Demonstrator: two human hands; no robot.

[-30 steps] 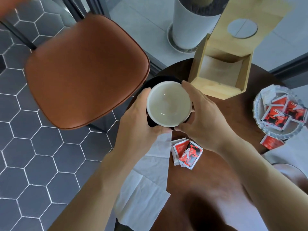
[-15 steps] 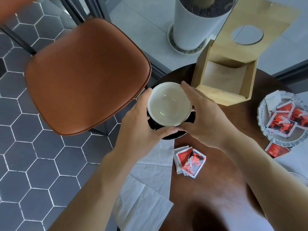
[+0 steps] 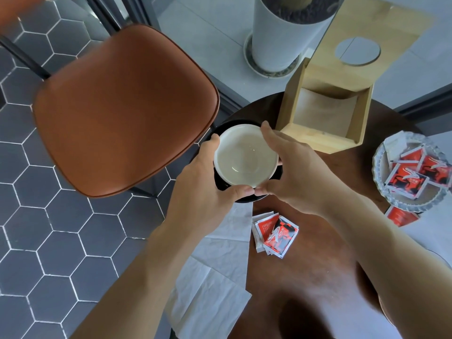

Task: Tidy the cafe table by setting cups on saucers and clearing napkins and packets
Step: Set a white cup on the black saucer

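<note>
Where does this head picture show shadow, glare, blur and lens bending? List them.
Head view: a dark shadow blotch falls on the table near the bottom edge; a faint highlight glints inside the cup; the orange patch at the top-left corner is blurred; the wide lens bends the floor tiles and the chair outward.

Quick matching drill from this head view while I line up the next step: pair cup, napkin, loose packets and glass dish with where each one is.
Things:
1. cup
2. napkin
3. loose packets
4. glass dish

Places:
A. at the table's right edge, holding red packets
B. hanging over the table's left edge
C. between the left hand and the right hand, over the black saucer
D. flat on the table, just right of the napkin

Pairs: 1-C, 2-B, 3-D, 4-A
</note>
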